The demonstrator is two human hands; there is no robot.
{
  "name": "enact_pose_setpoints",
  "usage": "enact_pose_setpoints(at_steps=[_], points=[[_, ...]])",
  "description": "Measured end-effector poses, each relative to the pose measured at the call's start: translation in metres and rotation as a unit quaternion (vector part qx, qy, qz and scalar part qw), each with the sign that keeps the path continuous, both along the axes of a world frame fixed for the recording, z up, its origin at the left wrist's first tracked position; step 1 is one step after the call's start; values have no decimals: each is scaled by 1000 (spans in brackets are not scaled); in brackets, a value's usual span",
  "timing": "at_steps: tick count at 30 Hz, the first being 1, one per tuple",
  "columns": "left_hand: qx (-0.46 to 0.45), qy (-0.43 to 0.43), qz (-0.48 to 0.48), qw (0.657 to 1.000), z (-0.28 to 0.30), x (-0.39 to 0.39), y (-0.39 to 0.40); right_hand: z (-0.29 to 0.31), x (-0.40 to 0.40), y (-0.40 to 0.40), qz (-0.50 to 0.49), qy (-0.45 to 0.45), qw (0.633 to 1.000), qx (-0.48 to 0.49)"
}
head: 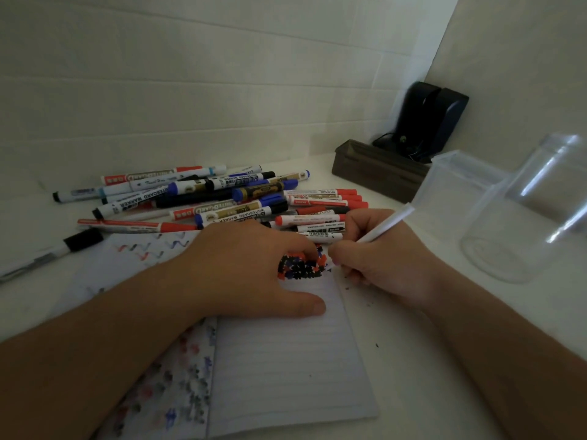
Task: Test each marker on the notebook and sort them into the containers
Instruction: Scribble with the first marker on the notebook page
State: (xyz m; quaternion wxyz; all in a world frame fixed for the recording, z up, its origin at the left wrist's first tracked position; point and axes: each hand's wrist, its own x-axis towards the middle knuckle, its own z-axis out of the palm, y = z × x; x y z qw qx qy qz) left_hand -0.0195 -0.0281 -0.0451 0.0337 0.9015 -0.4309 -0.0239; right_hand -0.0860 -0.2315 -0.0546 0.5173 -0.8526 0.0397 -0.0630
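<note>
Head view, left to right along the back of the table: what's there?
Pile of red, blue and black whiteboard markers → dark grey rectangular tray → square clear plastic container → round clear plastic jar.

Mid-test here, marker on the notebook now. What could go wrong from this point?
1. The right hand writes at the notebook page's right edge; a stroke could run onto the table.
2. The scribble patch is crowded, so a weak mark may be missed.
3. The clear containers stand near that wrist and could be knocked.

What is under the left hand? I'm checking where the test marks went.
The left hand presses on the notebook. Red, blue and black scribbles show at its fingertips; any marks beneath the palm are covered.
</note>
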Motion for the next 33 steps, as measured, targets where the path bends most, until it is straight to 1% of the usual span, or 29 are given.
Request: enact_pose_setpoints(at_steps=[10, 12, 15, 21, 23, 27, 33], points=[[-1, 12, -3, 1000, -1, 1, 2, -1, 3, 7, 8, -13, 994, -106], [0, 14, -7, 1000, -2, 0, 1, -2, 2, 5, 2, -10, 995, -98], [-1, 13, -9, 1000, 0, 0, -1, -1, -2, 1, 8, -1, 999, -50], [-5, 13, -10, 1000, 0, 0, -1, 1, 1, 9, 8, 0, 994, -111], [3, 15, -9, 1000, 0, 0, -1, 1, 0, 9, 0, 3, 995, -100], [9, 25, -9, 1000, 2, -1, -1, 0, 0, 4, -5, 5, 999, -50], [4, 22, -7, 1000, 3, -2, -1, 2, -1, 8, 13, 13, 997, -73]])
